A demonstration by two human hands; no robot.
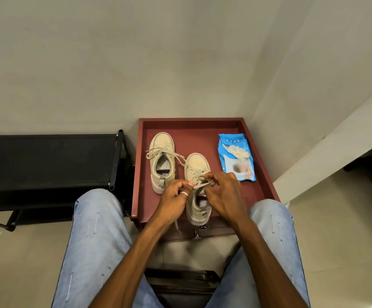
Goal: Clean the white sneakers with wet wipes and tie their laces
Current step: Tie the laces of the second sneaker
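Fingers (pixel 212 177) of the right hand (pixel 223 195) and of the left hand (pixel 175 196) are curled and pinch the laces (pixel 199 185) of the near sneaker (pixel 197 164). The knot is hidden between them, so I cannot tell if it is tied. On the dark red tray table (pixel 193 121) stands also the far sneaker (pixel 161 143), its cord loose. The soft blue wipes pack (pixel 236 156) lies flat to the right. A silver ring (pixel 184 194) is on the left hand.
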